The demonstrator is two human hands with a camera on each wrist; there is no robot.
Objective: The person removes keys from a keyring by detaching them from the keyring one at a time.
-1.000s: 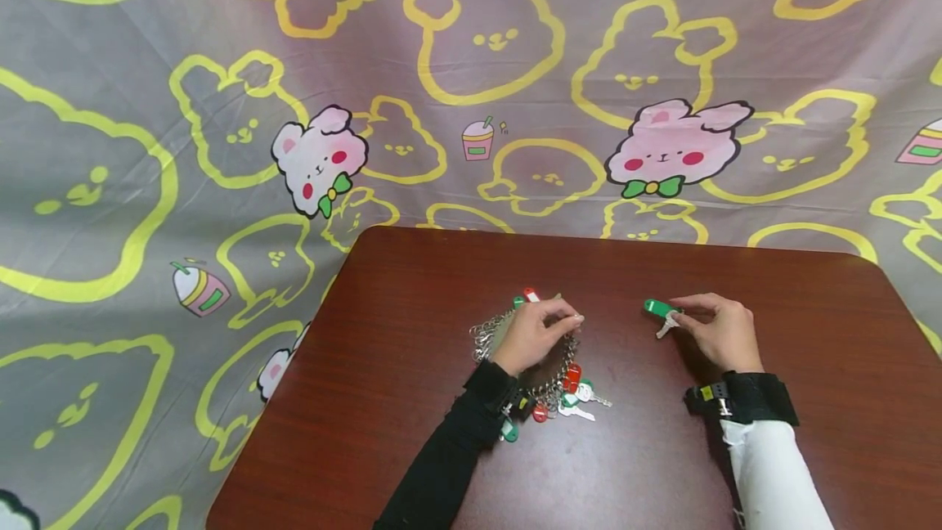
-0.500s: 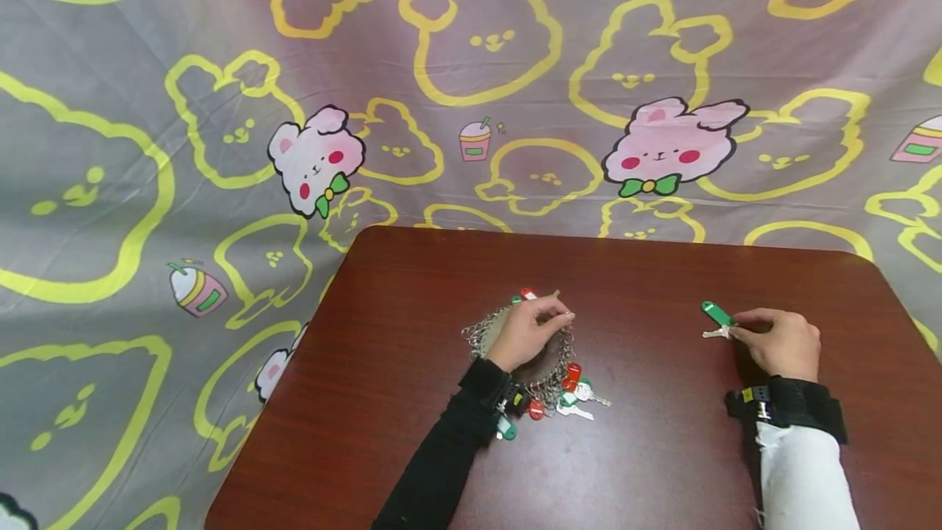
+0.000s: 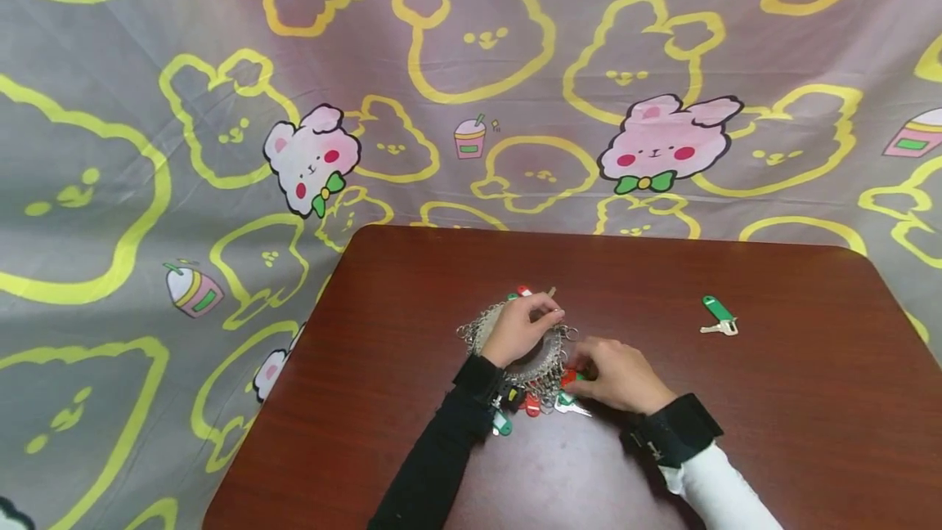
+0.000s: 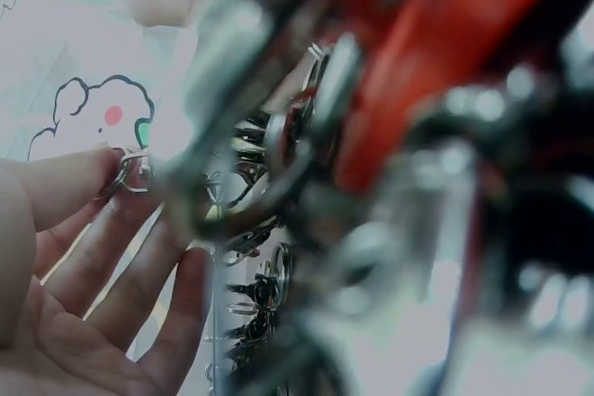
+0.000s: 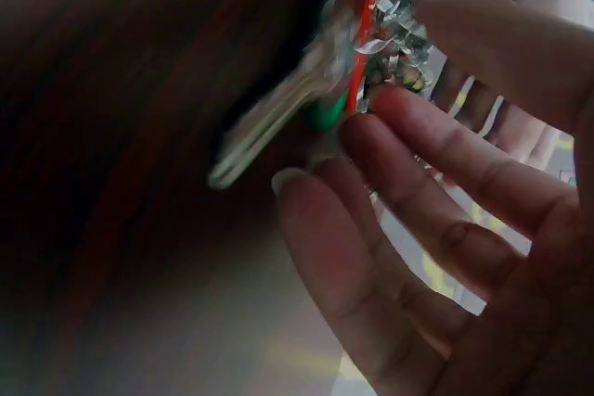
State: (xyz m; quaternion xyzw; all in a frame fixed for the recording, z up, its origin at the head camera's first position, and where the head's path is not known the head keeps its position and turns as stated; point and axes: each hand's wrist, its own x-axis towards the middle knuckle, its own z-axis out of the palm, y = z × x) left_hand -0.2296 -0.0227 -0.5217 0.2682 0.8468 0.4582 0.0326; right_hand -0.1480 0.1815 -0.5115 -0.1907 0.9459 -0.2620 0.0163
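Note:
My left hand (image 3: 515, 330) is over a round holder (image 3: 548, 362) hung with many metal key rings. In the left wrist view its thumb and forefinger pinch a small key ring (image 4: 137, 172). My right hand (image 3: 618, 375) is at the holder's right side, fingers bent around a red key tag (image 3: 570, 377) without visibly pinching it. In the right wrist view, the fingertips (image 5: 302, 206) are next to that tag, a green tag (image 5: 331, 110) and a blurred key (image 5: 269, 127). Part of the holder is hidden under my left hand.
A green tag (image 3: 718, 309) with a silver key (image 3: 721, 327) lies alone at the table's right. More red (image 3: 532, 405) and green tags (image 3: 502, 422) hang at the holder's near side. A patterned cloth (image 3: 471, 64) hangs behind the brown table (image 3: 625, 285).
My right hand carried the green-tagged key rightward, left it on the table, and came back left to the holder's tags. The left hand has stayed almost in place.

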